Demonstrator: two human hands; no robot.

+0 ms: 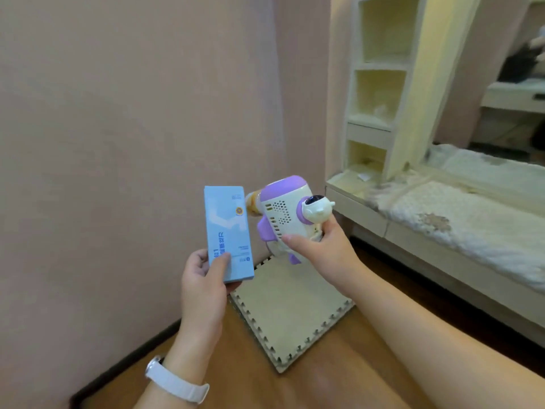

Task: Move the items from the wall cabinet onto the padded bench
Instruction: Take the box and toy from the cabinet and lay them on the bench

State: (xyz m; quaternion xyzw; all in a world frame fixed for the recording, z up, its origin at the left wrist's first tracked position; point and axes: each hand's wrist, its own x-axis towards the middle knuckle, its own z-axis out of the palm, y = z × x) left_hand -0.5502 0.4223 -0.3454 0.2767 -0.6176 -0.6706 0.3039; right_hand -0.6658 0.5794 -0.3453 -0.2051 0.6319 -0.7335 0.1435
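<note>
L hand (203, 278) grips a light-blue box (228, 231) by its lower end: thumb pressed on the printed front, other fingers curled behind. Box stands roughly upright w/ a slight tilt, and its print doesn't read upright. R hand (321, 246) grips a purple-and-cream toy (283, 214) from its near lower side: thumb across the vented face, fingers wrapped round the back, one finger up beside a small astronaut figure (315, 209) on the toy's right side. Toy is tilted. Its yellow nozzle (253, 203) points left and runs behind the box's right edge; touching or not, can't tell. Both items are in the air mid-frame, above the far-left corner of a beige puzzle-edge foam mat (289, 314) lying on the wood floor (339, 388). Neither is on the padded tabletop (460, 228), which runs along the right side w/ a quilted cream cover, to the right of both hands and not touching them. Far right, above the tabletop's far end: wall cabinet (379, 66), cream open compartments stacked vertically. There are small pale scraps in the lower ones, too blurred to ID. Pink wall (132, 128) fills the left. White wristband (177, 382) on the L wrist, near bottom edge.
</note>
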